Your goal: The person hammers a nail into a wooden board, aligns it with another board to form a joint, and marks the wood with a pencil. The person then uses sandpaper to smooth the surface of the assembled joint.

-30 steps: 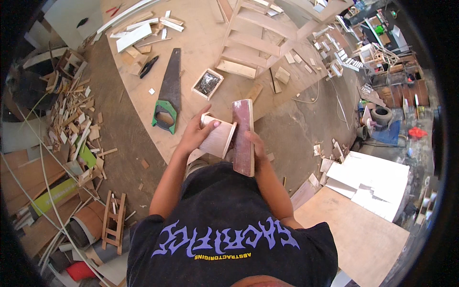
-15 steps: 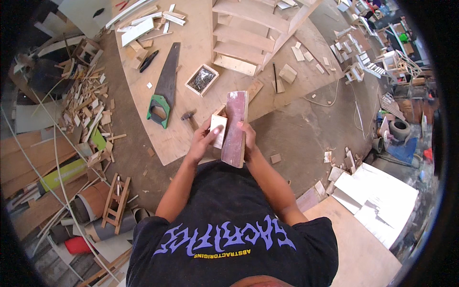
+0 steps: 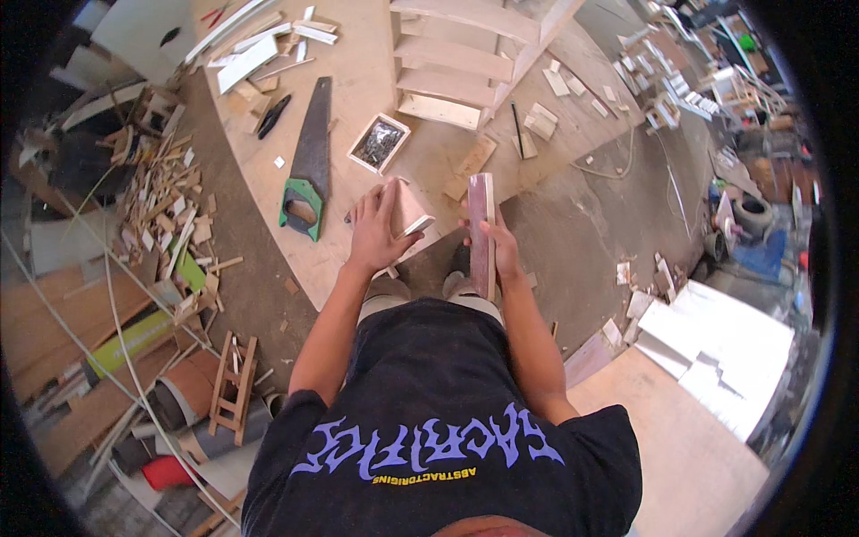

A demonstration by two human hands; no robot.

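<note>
My left hand is closed around a small pale wooden block, thumb along its near edge, just above the work board's front edge. To the right, my right hand grips a narrow reddish-brown wooden board, which stands roughly lengthwise away from me. The two pieces are apart. Beyond my left hand lies an open wooden box filled with small dark metal pieces, probably nails or screws. A handsaw with a green and black handle rests left of it. The hammer is mostly hidden behind my left hand.
A slatted wooden frame stands at the far side of the plywood work surface. Wood offcuts and a dark pencil-like stick lie to its right. Scrap wood is heaped at left; white sheets lie at right.
My hands have moved apart: the reddish-brown board went right and turned to show a narrower side, while the small block tilted over in my left hand, which now covers the hammer.
</note>
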